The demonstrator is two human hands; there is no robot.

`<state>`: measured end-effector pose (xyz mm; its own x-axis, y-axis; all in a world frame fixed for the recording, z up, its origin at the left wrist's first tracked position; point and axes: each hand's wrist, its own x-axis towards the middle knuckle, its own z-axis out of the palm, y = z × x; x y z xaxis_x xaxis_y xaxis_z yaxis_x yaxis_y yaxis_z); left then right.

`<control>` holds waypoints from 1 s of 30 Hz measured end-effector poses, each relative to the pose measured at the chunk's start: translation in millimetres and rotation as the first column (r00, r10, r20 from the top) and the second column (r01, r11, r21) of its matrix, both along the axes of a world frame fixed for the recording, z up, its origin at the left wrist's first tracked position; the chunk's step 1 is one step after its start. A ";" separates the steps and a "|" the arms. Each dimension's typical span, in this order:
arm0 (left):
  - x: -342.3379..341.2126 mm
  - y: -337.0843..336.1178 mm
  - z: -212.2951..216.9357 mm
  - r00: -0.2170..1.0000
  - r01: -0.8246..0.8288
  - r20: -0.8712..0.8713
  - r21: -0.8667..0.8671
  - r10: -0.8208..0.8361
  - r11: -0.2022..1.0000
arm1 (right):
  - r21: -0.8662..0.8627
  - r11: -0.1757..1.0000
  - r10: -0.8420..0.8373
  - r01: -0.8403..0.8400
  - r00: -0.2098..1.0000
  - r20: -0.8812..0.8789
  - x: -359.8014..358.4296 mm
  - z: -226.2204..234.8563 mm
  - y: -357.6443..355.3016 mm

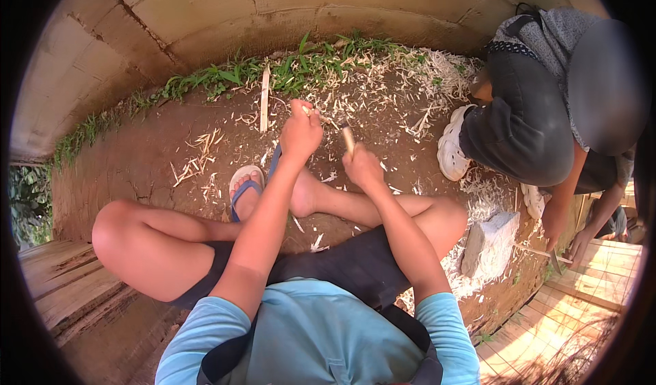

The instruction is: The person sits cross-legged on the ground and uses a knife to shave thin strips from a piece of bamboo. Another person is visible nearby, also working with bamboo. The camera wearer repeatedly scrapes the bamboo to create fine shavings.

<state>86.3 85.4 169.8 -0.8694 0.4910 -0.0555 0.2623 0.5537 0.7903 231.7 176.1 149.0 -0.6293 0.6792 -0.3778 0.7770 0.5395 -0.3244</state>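
Out in front of me, my left hand (pixel 301 133) is closed with a short pale piece of wood (pixel 307 111) pinched at its fingertips. My right hand (pixel 364 167) wraps round the light wooden handle (pixel 349 140) of a tool. At the handle's far end is a dark tip; whether it is a knife blade I cannot make out. The tool points toward the wood from the right, and a small gap separates the two hands. Beneath them, the brown dirt is strewn with wood shavings (pixel 383 122).
A flat wood strip (pixel 264 99) lies beyond my left hand, near grass (pixel 294 74) along a wall (pixel 321 9). At right, a crouching person (pixel 519 125) holds a blade (pixel 555 263) and a thin stick beside a pale block (pixel 488 245). Wooden boards (pixel 574 303) lie at lower right.
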 end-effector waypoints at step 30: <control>-0.5 1.2 -4.6 0.998 -0.056 0.030 0.000 0.056 0.998 | -0.073 0.997 -0.040 0.029 0.986 -0.163 -18.8 -0.5 -15.6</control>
<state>85.8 86.7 165.1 -0.8934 0.4418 -0.0817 0.2070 0.5662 0.7979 212.9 160.5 148.5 -0.6635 0.6769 -0.3187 0.7276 0.4847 -0.4854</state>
